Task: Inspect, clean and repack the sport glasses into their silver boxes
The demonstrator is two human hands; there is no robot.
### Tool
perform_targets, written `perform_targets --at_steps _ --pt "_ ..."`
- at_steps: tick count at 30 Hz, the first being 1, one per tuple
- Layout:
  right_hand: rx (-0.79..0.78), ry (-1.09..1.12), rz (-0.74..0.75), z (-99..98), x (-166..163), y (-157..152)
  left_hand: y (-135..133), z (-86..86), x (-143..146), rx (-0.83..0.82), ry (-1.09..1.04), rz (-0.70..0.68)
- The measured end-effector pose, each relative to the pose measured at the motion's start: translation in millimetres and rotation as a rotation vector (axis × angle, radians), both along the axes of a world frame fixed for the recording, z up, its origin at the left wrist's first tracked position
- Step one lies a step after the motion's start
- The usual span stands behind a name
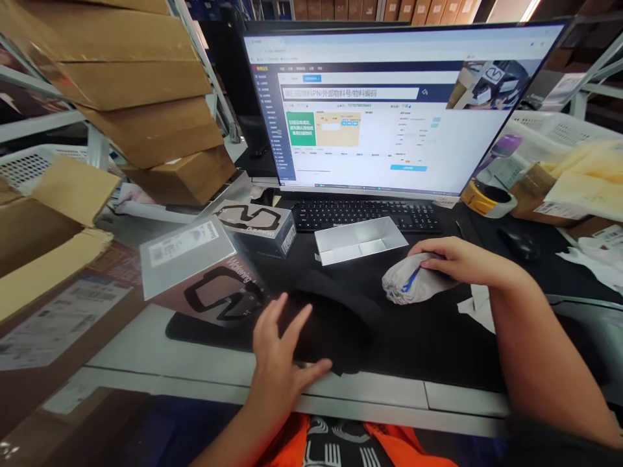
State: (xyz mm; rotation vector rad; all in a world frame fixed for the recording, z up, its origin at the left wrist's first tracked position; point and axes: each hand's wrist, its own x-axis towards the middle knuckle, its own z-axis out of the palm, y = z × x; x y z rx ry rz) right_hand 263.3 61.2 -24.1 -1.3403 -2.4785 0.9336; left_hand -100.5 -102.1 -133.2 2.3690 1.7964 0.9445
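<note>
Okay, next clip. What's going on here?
A person's right hand grips a pale grey bundle at the black mat. The left hand, fingers spread, is beside a black curved item; contact is unclear. An open silver tray lies before the keyboard, with two printed boxes to the left.

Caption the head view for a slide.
Right hand grips a grey bundle; left hand open near a dark curved object.

At six o'clock, an orange garment (406, 449) opens over a black top (348, 434) with bold white print; at four o'clock, a dark sleeve (549, 434). Fingers (294, 327) and forearms (540, 353) are bare.
</note>
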Motion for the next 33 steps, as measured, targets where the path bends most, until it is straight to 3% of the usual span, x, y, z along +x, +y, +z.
perform_targets --at_steps 3,7,10,15,18,23,27,30,33 --pt "-0.141 0.015 -0.013 -6.4 -3 4 12 12.1 -2 0.095 0.226 -0.240" --pt "-0.023 -0.183 0.005 -17.7 -5 7 33 23.6 0 0.096 0.396 -0.336" --pt "0.030 -0.330 -0.063 -26.6 -7 7 42 19.8 3 0.098 0.472 -0.445" --pt "-0.053 -0.409 -0.007 -37.7 -17 3 38 2.9 20 0.165 0.471 -0.504" --pt "-0.018 -0.478 -0.064 -39.1 -25 4 34 2.8 38 0.172 0.435 -0.520" --pt "0.085 -0.403 -0.064 -18.3 -8 -1 32 36.2 55 0.250 0.247 -0.618" --pt "0.325 -0.102 -0.077 10.1 20 -19 34 71.8 47 0.405 0.077 -0.708" --pt "0.460 0.096 -0.098 30.0 24 -38 49 84.3 41 0.473 -0.020 -0.597" --pt "0.405 0.155 -0.034 45.8 12 -57 81 83.0 44 0.316 -0.008 -0.381"
